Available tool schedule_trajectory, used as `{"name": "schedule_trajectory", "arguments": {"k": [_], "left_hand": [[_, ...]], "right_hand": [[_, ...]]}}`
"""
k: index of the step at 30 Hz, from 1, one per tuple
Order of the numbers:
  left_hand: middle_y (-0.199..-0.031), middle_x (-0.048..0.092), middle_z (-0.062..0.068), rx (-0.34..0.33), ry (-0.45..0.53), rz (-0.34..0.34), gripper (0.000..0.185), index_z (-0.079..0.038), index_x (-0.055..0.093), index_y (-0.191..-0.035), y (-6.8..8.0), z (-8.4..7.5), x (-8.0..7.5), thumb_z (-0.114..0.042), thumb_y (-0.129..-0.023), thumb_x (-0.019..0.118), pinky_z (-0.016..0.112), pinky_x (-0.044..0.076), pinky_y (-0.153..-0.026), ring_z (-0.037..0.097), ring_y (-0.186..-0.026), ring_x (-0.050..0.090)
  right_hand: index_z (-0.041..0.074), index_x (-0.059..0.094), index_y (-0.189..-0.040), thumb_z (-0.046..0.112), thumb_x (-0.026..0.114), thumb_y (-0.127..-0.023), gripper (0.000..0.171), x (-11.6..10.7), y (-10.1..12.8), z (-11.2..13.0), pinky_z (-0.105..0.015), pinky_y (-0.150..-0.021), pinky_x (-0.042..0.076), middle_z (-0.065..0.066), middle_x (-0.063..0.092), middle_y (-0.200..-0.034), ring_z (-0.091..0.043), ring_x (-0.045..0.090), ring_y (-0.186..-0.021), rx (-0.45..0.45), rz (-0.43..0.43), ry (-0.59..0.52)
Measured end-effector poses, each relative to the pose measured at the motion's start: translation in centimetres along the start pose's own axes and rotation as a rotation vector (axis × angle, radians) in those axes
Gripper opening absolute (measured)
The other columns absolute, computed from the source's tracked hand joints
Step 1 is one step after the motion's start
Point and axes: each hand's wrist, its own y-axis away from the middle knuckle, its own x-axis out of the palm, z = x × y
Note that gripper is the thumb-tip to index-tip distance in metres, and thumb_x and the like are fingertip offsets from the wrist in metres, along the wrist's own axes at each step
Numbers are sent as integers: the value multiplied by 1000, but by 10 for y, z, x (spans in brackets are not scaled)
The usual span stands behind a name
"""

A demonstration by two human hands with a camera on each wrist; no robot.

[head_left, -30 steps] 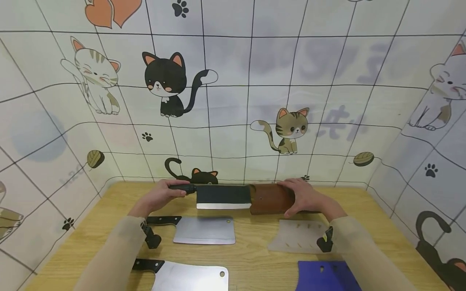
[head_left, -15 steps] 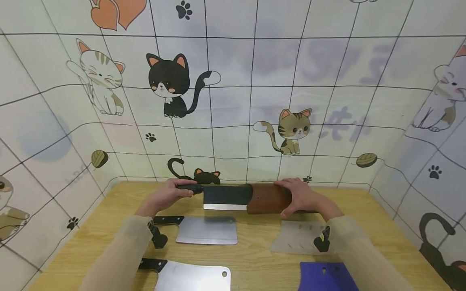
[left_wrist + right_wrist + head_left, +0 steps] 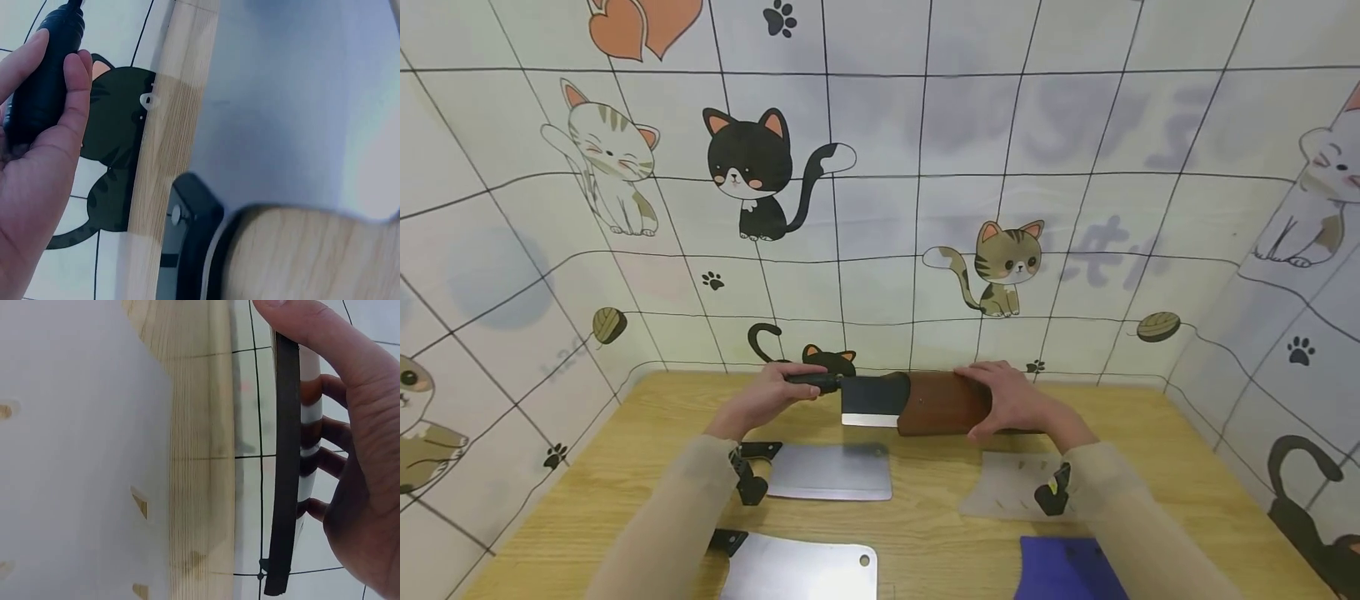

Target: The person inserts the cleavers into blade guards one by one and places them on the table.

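Note:
My left hand (image 3: 763, 402) grips the black handle (image 3: 47, 84) of a dark-bladed cleaver (image 3: 870, 398), thumb on one side and fingers on the other. The blade lies level, its bright cutting edge facing me, and its far part is hidden inside a brown leather sheath (image 3: 940, 404). From the right, my right hand (image 3: 1017, 402) holds the sheath, thumb at the near side and fingers over the top. In the right wrist view the sheath shows edge-on as a dark strip (image 3: 287, 469) under the thumb. Both are held near the back of the table.
On the wooden table (image 3: 925, 517) a silver cleaver (image 3: 835, 472) lies below my left hand, with a larger silver cleaver (image 3: 808, 571) nearer. Below the right forearm lie a translucent slotted sheet (image 3: 1007, 487) and a blue sheet (image 3: 1063, 571). A cat-print wall covering (image 3: 880, 208) stands behind.
My left hand has moved right with the cleaver, so more of its blade is inside the sheath and less shows. The right hand and sheath have shifted slightly left.

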Motion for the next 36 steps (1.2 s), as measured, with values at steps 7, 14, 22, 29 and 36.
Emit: {"name": "schedule_trajectory", "arguments": {"k": [7,14,22,29,36], "left_hand": [[-141,52,26,-9,-27,35,46,10,56,-140,-10,-1,9,3,-95,66,38,48,-101,20,-108,64],[-147,44,29,-1,55,50,47,14,53,-140,-17,-5,19,8,-94,64,32,49,-99,22,-112,64],[-146,43,29,-2,74,34,47,14,53,-139,-20,2,23,9,-94,64,31,50,-96,22,-110,64],[-149,40,29,0,100,26,46,14,54,-139,-23,5,26,10,-94,63,29,51,-95,22,-110,63],[-148,42,28,11,100,33,46,13,55,-139,-30,6,31,10,-94,64,30,52,-93,24,-109,63]], "right_hand": [[7,50,-150,53,93,-60,110,-1,0,1,-72,-101,33,-24,50,-146,-51,42,-131,-7,-8,11],[9,51,-150,53,93,-60,108,2,0,3,-72,-102,33,-21,50,-147,-49,43,-131,-6,-13,11],[8,52,-149,51,93,-60,107,4,-2,7,-71,-103,32,-21,51,-146,-48,43,-132,-9,-32,25],[9,51,-151,50,93,-60,108,6,-9,9,-71,-103,32,-21,50,-146,-48,43,-132,1,-28,10],[12,50,-152,50,92,-61,107,9,-14,12,-71,-103,32,-20,49,-148,-49,40,-133,18,-6,-29]]}}
